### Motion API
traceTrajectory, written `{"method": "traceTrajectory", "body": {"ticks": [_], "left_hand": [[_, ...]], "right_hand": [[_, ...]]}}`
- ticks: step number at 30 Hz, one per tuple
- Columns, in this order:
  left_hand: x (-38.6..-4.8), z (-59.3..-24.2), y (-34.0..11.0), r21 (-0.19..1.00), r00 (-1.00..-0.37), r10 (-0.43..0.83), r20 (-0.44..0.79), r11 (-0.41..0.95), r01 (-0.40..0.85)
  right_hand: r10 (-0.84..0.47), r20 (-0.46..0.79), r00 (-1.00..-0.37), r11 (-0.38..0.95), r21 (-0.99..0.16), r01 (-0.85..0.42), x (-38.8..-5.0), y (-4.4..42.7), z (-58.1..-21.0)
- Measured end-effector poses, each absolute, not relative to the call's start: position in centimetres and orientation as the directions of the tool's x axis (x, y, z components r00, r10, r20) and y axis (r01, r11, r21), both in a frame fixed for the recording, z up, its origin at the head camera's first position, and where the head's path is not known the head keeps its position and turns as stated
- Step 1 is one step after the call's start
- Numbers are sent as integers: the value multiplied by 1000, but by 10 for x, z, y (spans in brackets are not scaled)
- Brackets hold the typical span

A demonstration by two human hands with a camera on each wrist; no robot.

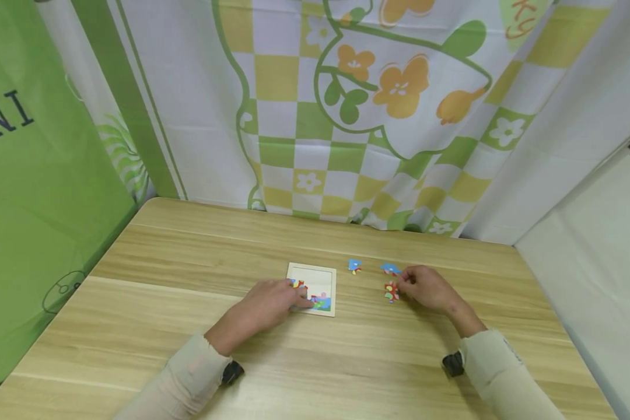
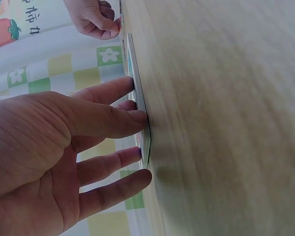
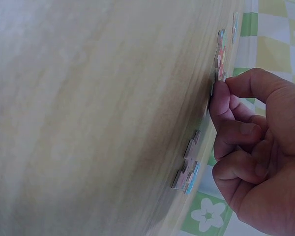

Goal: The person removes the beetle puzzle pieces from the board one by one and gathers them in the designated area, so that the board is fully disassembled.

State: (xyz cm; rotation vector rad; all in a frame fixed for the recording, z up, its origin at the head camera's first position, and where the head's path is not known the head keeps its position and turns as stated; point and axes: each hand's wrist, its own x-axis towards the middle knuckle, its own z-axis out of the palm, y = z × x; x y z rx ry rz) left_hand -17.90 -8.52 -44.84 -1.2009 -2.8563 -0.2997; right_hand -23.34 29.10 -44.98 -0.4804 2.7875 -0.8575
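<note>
A square wooden puzzle tray [image 1: 333, 291] lies on the table, with coloured pieces [image 1: 322, 304] along its near side and left part. My left hand [image 1: 273, 300] rests on its left side, thumb and fairly straight fingers touching the tray [image 2: 143, 118]; the hand covers part of it. To the right, my right hand [image 1: 427, 287] pinches the edge of a red jigsaw piece [image 1: 391, 290] between thumb and index finger, the other fingers curled. In the right wrist view, this red piece [image 3: 220, 56] is at the fingertips, close to the tabletop.
Two blue jigsaw pieces, one nearer the tray [image 1: 354, 265] and one beyond the right fingertips [image 1: 390, 269], lie on the wooden table [image 1: 346, 361]. Another piece [image 3: 188, 164] lies below the right hand in its wrist view. A patterned curtain [image 1: 315, 128] hangs behind the table.
</note>
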Motion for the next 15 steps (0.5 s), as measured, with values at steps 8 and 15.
{"method": "traceTrajectory", "body": {"ticks": [8,15], "left_hand": [[-178,-447,-85,163,-707,702,92,690,706],[-179,-448,-84,143,-698,709,101,683,716]], "right_hand": [[-351,-88,-932,784,-573,-241,-234,290,-448],[-358,-78,-930,786,-564,-255,-229,279,-438]]}}
